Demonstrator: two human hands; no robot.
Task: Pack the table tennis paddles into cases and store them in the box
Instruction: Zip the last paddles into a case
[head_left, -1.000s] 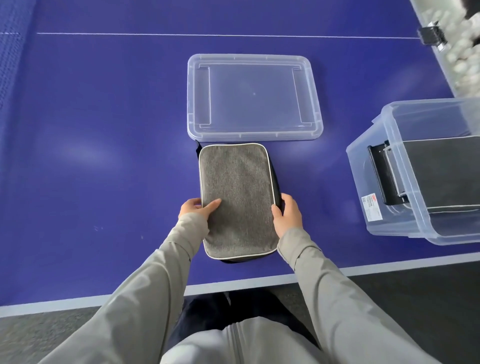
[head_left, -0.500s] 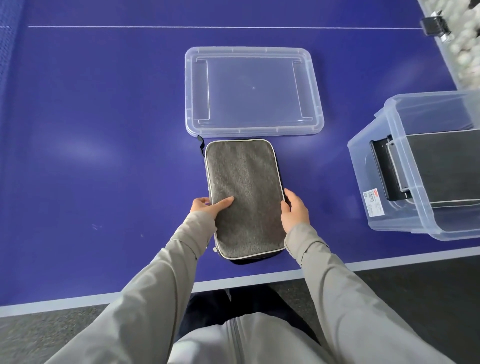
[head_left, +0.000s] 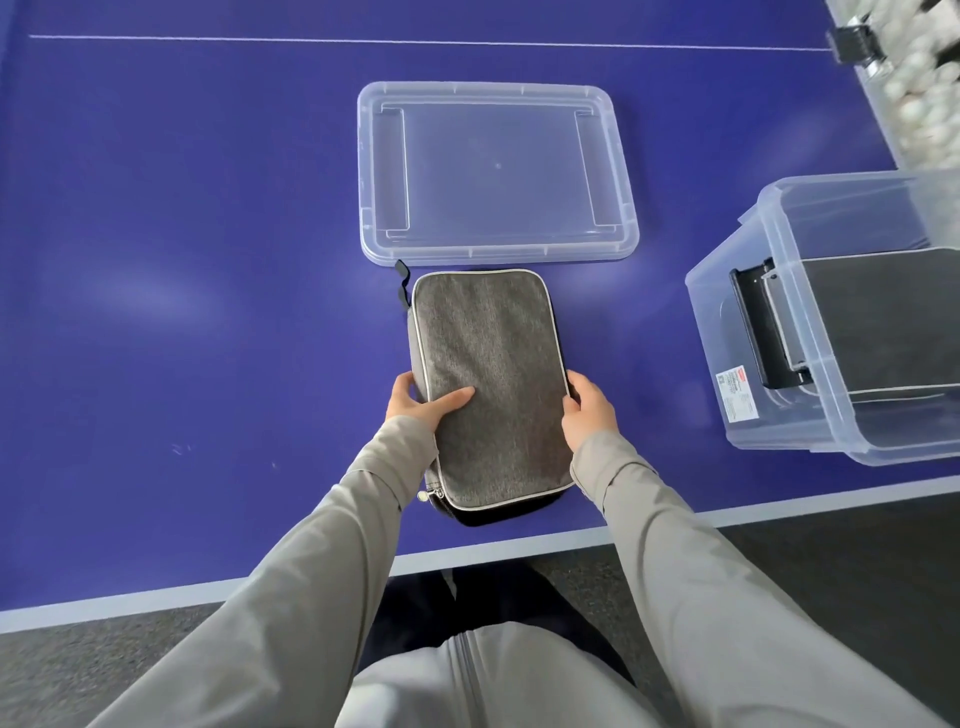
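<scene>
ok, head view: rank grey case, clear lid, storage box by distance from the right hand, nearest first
1. grey case: gripped by the right hand on its right edge.
2. storage box: off to the hand's right, on the table near its front edge.
3. clear lid: flat on the table beyond the case; close to the box in distance, ranking loose.

Grey zipped case (head_left: 493, 384) flat on table, clear box (head_left: 841, 332) right, holding cases
</scene>
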